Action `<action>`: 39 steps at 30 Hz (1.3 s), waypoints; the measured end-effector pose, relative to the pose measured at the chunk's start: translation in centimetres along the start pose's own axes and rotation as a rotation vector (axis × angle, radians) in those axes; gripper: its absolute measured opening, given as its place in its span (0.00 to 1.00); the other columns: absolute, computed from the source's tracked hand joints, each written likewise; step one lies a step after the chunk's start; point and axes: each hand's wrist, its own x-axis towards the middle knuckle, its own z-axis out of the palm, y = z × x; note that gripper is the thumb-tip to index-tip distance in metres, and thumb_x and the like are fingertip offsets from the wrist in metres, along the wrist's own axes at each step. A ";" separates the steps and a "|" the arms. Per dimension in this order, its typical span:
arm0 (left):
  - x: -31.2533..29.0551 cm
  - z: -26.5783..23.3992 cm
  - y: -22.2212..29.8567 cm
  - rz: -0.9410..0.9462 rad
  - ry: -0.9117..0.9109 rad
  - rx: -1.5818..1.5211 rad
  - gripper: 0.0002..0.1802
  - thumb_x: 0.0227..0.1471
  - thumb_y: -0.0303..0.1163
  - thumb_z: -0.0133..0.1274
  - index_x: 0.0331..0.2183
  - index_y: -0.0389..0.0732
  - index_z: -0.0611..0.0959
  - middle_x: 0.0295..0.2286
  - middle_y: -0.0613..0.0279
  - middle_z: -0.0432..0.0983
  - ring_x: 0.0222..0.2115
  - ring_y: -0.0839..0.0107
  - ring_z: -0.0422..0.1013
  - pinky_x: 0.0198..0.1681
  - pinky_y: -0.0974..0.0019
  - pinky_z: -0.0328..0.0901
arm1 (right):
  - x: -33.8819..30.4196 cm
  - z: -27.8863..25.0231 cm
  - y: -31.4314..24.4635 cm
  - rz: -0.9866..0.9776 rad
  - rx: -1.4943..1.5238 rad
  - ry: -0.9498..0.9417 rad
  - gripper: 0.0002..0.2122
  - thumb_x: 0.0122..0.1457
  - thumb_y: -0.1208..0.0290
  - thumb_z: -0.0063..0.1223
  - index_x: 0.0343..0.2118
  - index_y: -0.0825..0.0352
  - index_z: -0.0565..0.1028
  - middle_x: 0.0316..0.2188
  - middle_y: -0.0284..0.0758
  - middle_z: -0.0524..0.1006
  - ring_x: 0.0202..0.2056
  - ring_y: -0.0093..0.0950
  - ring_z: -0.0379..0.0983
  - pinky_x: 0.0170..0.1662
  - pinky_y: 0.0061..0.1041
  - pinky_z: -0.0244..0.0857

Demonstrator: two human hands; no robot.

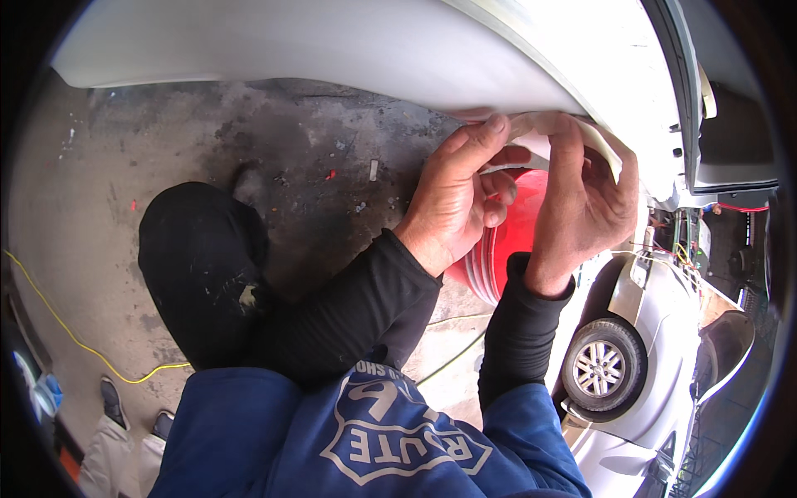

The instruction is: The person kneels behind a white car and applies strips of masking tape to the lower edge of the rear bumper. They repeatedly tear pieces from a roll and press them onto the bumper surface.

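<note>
A white car body panel curves across the top, its lower edge just beyond my hands. Along that edge runs a pale beige strip of masking tape. My left hand has its fingers curled, with the thumb tip at the left end of the strip. My right hand grips the tape from the other side, fingers bent over it. A cream curved rim shows between its fingers, apparently the tape roll, mostly hidden by the hand.
A red bucket stands below my hands. At right is a silver car with a wheel. A yellow cord lies on the stained concrete floor, with scattered debris. Another person's shoes show at lower left.
</note>
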 end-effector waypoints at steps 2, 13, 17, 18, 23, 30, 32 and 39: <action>-0.2 -0.7 -0.9 -0.077 0.132 -0.002 0.27 0.58 0.52 0.62 0.49 0.42 0.78 0.38 0.58 0.78 0.23 0.79 0.71 0.15 0.77 0.59 | 0.1 -0.2 -0.1 -0.004 -0.018 -0.019 0.07 0.57 0.84 0.65 0.38 0.73 0.79 0.33 0.39 0.84 0.34 0.23 0.82 0.41 0.21 0.77; 1.5 -0.4 -0.7 0.097 -0.095 -0.089 0.13 0.63 0.42 0.58 0.41 0.42 0.81 0.34 0.65 0.79 0.22 0.81 0.73 0.14 0.78 0.59 | -0.2 -0.4 0.3 -0.027 -0.053 0.023 0.09 0.55 0.87 0.65 0.39 0.73 0.78 0.36 0.40 0.83 0.35 0.25 0.82 0.41 0.23 0.79; 1.2 0.1 -0.3 -0.033 -0.101 -0.170 0.13 0.64 0.42 0.56 0.39 0.42 0.79 0.31 0.68 0.74 0.24 0.81 0.72 0.13 0.78 0.57 | -0.2 -0.4 0.2 -0.046 -0.025 0.014 0.09 0.55 0.87 0.65 0.38 0.74 0.78 0.36 0.41 0.82 0.36 0.26 0.82 0.40 0.23 0.79; 1.1 0.2 -0.2 -0.065 -0.102 -0.196 0.13 0.65 0.42 0.55 0.39 0.42 0.79 0.30 0.69 0.73 0.24 0.80 0.71 0.13 0.78 0.57 | -0.2 -0.3 0.3 -0.052 -0.021 0.015 0.09 0.55 0.87 0.65 0.38 0.74 0.78 0.36 0.41 0.82 0.35 0.25 0.82 0.40 0.23 0.79; 1.2 0.5 -0.1 -0.176 -0.142 -0.281 0.15 0.66 0.44 0.53 0.41 0.41 0.78 0.29 0.71 0.70 0.26 0.79 0.70 0.12 0.79 0.56 | 0.0 -0.4 0.5 -0.088 -0.060 0.009 0.09 0.56 0.87 0.64 0.38 0.74 0.77 0.35 0.42 0.82 0.34 0.25 0.81 0.38 0.23 0.78; 1.7 0.1 0.0 -0.307 -0.205 -0.372 0.14 0.66 0.44 0.53 0.40 0.43 0.79 0.28 0.70 0.73 0.24 0.79 0.71 0.14 0.77 0.57 | 0.0 -0.5 0.3 -0.062 0.009 -0.024 0.08 0.57 0.88 0.63 0.38 0.74 0.76 0.34 0.43 0.83 0.34 0.25 0.81 0.37 0.22 0.77; 1.6 -0.1 -0.1 -0.350 -0.193 -0.374 0.12 0.65 0.43 0.55 0.38 0.45 0.79 0.27 0.69 0.74 0.23 0.79 0.72 0.15 0.77 0.57 | 0.0 -0.5 0.3 -0.061 0.007 -0.016 0.08 0.57 0.87 0.63 0.38 0.74 0.76 0.34 0.43 0.83 0.34 0.25 0.81 0.38 0.22 0.77; 2.0 -0.1 -2.5 0.568 0.037 0.210 0.13 0.55 0.27 0.66 0.39 0.40 0.77 0.32 0.68 0.76 0.27 0.81 0.73 0.21 0.77 0.64 | 0.0 -0.4 0.2 -0.045 0.016 0.002 0.08 0.57 0.85 0.65 0.37 0.74 0.77 0.34 0.42 0.83 0.34 0.25 0.81 0.40 0.24 0.77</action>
